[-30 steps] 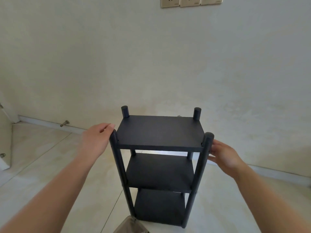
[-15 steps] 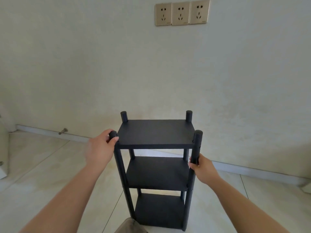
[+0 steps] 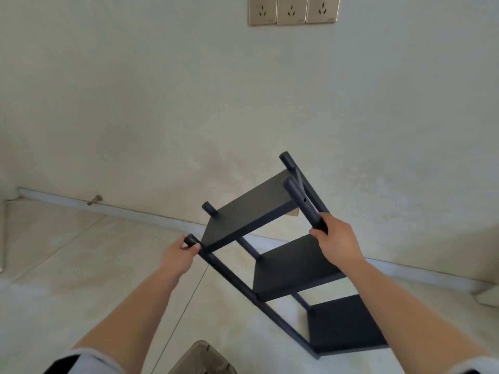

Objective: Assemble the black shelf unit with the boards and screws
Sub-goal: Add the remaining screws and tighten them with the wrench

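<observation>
Tilting leftward above the floor [image 3: 81,279], the black shelf unit [image 3: 270,238] is looking light yet stiff, with the left hand [image 3: 179,255] and right hand [image 3: 337,244] each clenching a corner post, the sensible hold.

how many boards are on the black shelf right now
3. Top board between the two hands, middle board below the right hand, bottom board lowest, nearest the floor. None looks hidden.

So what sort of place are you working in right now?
Probably a bare room in a home or flat: pale glossy floor tiles, a plain off-white plastered wall with a low skirting board, and a row of three gold-coloured wall sockets. No workbench shows; the black three-tier shelf unit is handled over the floor.
</observation>
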